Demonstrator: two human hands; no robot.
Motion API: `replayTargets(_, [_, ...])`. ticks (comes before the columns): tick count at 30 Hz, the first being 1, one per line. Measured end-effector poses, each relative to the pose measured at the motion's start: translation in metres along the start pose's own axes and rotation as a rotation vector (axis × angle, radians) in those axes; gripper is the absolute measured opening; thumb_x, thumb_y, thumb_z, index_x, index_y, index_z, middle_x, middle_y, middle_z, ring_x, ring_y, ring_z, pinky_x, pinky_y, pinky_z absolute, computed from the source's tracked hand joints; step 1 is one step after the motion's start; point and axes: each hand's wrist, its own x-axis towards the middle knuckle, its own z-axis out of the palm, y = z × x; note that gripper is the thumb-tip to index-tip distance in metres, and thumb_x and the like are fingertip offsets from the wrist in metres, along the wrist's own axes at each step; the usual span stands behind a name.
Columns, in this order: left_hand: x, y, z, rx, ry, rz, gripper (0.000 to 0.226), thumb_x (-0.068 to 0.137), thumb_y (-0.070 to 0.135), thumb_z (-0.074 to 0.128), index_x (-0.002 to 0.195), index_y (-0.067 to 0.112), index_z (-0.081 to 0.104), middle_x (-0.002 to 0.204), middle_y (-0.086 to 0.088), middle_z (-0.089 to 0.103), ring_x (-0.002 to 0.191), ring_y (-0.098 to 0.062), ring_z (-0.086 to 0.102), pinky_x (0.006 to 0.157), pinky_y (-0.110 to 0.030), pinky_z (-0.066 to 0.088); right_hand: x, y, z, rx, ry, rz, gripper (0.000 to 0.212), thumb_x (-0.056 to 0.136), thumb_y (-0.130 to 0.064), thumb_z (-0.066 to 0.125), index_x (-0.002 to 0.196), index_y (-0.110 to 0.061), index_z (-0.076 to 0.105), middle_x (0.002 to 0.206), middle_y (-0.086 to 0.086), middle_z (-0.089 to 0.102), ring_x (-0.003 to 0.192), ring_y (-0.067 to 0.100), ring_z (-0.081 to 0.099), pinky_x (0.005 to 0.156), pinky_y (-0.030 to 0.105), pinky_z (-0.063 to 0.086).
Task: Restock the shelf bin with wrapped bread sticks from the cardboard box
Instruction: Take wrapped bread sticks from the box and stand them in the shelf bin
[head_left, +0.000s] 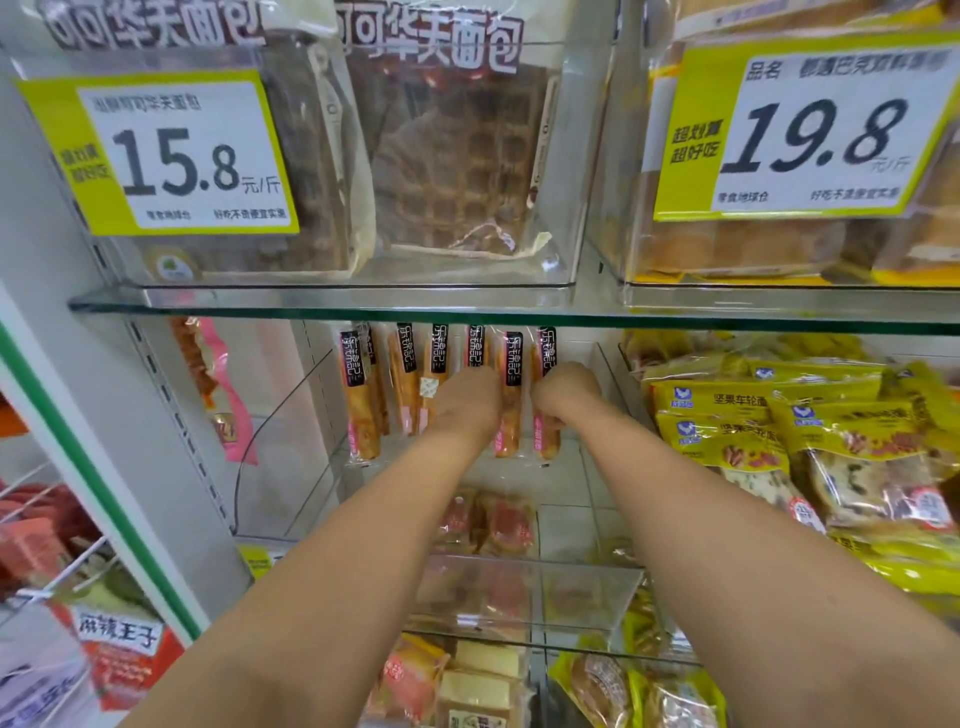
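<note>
Several wrapped bread sticks (359, 400) with black labels stand upright in a row against the back of a clear shelf bin (291, 415) on the middle shelf. Both my arms reach into the bin. My left hand (467, 402) is curled round a bread stick (475, 345) whose top shows above the knuckles; the fingers themselves are hidden. My right hand (563, 395) is closed in a fist round the rightmost bread stick (545, 439). Another stick (510, 410) stands between the two hands. The cardboard box is out of view.
A glass shelf edge (363, 304) runs just above my hands, bearing bins of waffle bread (457, 156) and price cards (192, 150). Yellow nut-bread packs (769, 431) fill the bin to the right. A white and green upright (93, 457) stands at left. Lower shelves hold more packs (493, 525).
</note>
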Motion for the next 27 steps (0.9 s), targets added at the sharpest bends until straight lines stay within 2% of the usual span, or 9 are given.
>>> replayTargets(2, [-0.012, 0.0, -0.008, -0.038, 0.01, -0.005, 0.021, 0.094, 0.022, 0.051, 0.091, 0.006, 0.064, 0.093, -0.008, 0.067, 0.078, -0.024, 0.061, 0.063, -0.03, 0.045, -0.013, -0.002, -0.009, 0.048, 0.032, -0.02, 0.024, 0.091, -0.006, 0.047, 0.068, -0.009, 0.052, 0.073, 0.006, 0.059, 0.065, 0.018, 0.054, 0.05, 0.023, 0.037])
replayTargets(5, [-0.047, -0.005, -0.023, -0.255, 0.015, 0.033, 0.022, 0.093, 0.027, 0.052, 0.103, 0.01, 0.062, 0.094, -0.005, 0.064, 0.089, -0.022, 0.063, 0.071, -0.03, 0.049, -0.047, -0.005, -0.031, 0.075, 0.1, -0.088, 0.018, 0.094, -0.016, 0.049, 0.101, -0.005, 0.061, 0.102, 0.012, 0.064, 0.086, 0.024, 0.061, 0.064, 0.021, 0.039])
replayTargets(7, [-0.084, -0.013, -0.034, -0.461, 0.091, 0.109, 0.016, 0.091, 0.025, 0.056, 0.102, 0.016, 0.062, 0.087, 0.0, 0.064, 0.08, -0.014, 0.061, 0.067, -0.021, 0.044, -0.08, -0.004, -0.043, 0.04, 0.182, -0.184, 0.025, 0.097, -0.029, 0.046, 0.092, -0.01, 0.062, 0.09, 0.012, 0.062, 0.078, 0.025, 0.06, 0.057, 0.022, 0.034])
replayTargets(10, [-0.151, -0.029, -0.043, -0.668, 0.208, 0.148, 0.017, 0.087, 0.033, 0.061, 0.072, 0.027, 0.056, 0.055, 0.01, 0.047, 0.051, -0.002, 0.042, 0.05, -0.016, 0.029, -0.133, 0.006, -0.042, 0.102, 0.27, -0.342, 0.045, 0.097, -0.043, 0.043, 0.064, -0.015, 0.053, 0.066, 0.008, 0.059, 0.072, 0.031, 0.059, 0.057, 0.029, 0.033])
replayTargets(13, [-0.216, -0.051, -0.027, -0.792, 0.113, 0.116, 0.033, 0.085, 0.043, 0.061, 0.06, 0.025, 0.048, 0.047, 0.007, 0.038, 0.046, -0.005, 0.035, 0.051, -0.023, 0.026, -0.191, 0.028, -0.023, 0.155, 0.178, -0.444, 0.055, 0.095, -0.046, 0.045, 0.05, -0.015, 0.04, 0.046, 0.0, 0.044, 0.05, 0.019, 0.045, 0.05, 0.032, 0.032])
replayTargets(16, [-0.27, -0.08, 0.011, -0.807, 0.008, 0.034, 0.035, 0.076, 0.058, 0.055, 0.061, 0.026, 0.05, 0.047, -0.002, 0.042, 0.048, -0.01, 0.041, 0.053, -0.029, 0.032, -0.238, 0.062, 0.007, 0.089, 0.093, -0.505, 0.054, 0.095, -0.046, 0.046, 0.049, -0.021, 0.031, 0.043, -0.003, 0.034, 0.045, 0.012, 0.037, 0.047, 0.024, 0.027])
replayTargets(20, [-0.334, -0.125, 0.074, -0.782, -0.128, -0.108, 0.021, 0.088, 0.036, 0.06, 0.07, 0.026, 0.054, 0.049, 0.004, 0.04, 0.046, -0.007, 0.036, 0.052, -0.023, 0.029, -0.275, 0.123, 0.074, -0.024, -0.06, -0.464, 0.048, 0.096, -0.046, 0.043, 0.054, -0.027, 0.029, 0.045, -0.006, 0.034, 0.049, 0.016, 0.04, 0.048, 0.028, 0.028])
replayTargets(24, [-0.389, -0.168, 0.149, -0.744, -0.317, -0.24, 0.014, 0.087, 0.028, 0.064, 0.078, 0.02, 0.057, 0.061, -0.001, 0.054, 0.059, -0.011, 0.055, 0.061, -0.03, 0.045, -0.305, 0.194, 0.161, -0.141, -0.308, -0.3, 0.028, 0.097, -0.035, 0.046, 0.075, -0.019, 0.044, 0.063, -0.001, 0.047, 0.059, 0.019, 0.05, 0.055, 0.032, 0.041])
replayTargets(27, [-0.416, -0.196, 0.213, -0.691, -0.392, -0.371, 0.019, 0.081, 0.033, 0.066, 0.071, 0.022, 0.055, 0.077, 0.0, 0.061, 0.083, -0.023, 0.063, 0.072, -0.031, 0.048, -0.316, 0.246, 0.227, -0.214, -0.499, -0.1, 0.02, 0.092, -0.016, 0.051, 0.077, -0.02, 0.037, 0.077, 0.002, 0.046, 0.069, 0.022, 0.051, 0.062, 0.034, 0.047])
